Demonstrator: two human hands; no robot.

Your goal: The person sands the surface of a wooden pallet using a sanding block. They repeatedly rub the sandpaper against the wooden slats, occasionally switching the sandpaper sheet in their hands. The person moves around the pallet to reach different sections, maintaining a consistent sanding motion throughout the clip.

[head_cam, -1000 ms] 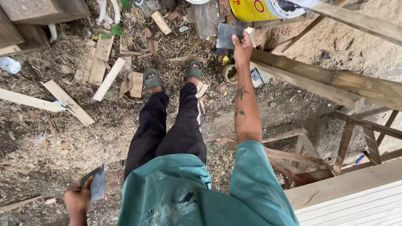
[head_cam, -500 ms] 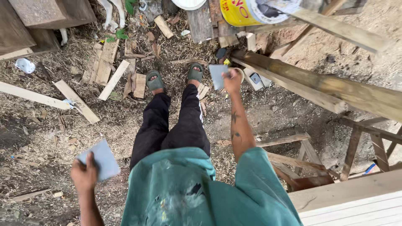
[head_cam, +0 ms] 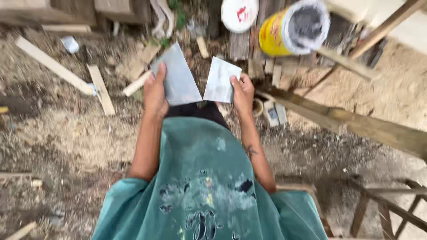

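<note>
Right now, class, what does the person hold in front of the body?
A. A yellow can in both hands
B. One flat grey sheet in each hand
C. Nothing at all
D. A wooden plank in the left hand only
B: the left hand grips a flat grey sheet, and the right hand grips a second one.

The ground (head_cam: 66, 133) is bare earth covered with sawdust and wood shavings. At 10 o'clock, two pale wooden offcuts (head_cam: 53, 66) lie flat, near each other. At 12 o'clock, small wood scraps (head_cam: 202, 46) are scattered. At 1 o'clock, a yellow can (head_cam: 291, 29) lies on its side beside a white lid (head_cam: 239, 14). At 3 o'clock, a long timber beam (head_cam: 356, 126) runs diagonally.
</note>
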